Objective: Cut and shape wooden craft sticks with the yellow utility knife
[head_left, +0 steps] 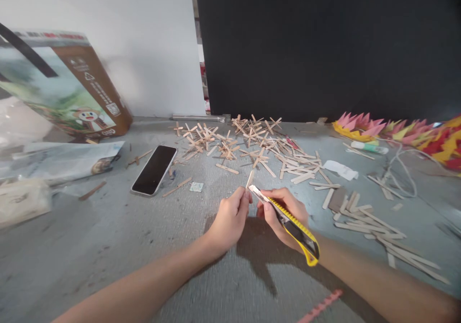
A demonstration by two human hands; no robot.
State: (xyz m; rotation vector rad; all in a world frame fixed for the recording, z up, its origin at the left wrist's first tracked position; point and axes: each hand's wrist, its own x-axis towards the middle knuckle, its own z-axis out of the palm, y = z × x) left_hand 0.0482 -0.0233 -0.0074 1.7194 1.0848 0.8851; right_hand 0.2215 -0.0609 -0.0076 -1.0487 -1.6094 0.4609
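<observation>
My left hand (230,217) is closed around the lower end of a wooden craft stick (249,178), which points up and away from me. In my right hand (286,212) is a yellow and black box cutter (293,227), its handle slanting down to the right. The cutter's blade end reaches close to the stick, just above my left fingertips; whether it touches the wood I cannot tell. Beyond both hands lies a loose heap of craft sticks (223,145), many of them crossed over one another.
A phone (154,170) lies left of the heap, near a small white packet (196,186). More flat sticks (370,227) are scattered at the right, below a glue stick (369,147) and colourful folded paper (360,126). A printed box (82,88) stands at the back left.
</observation>
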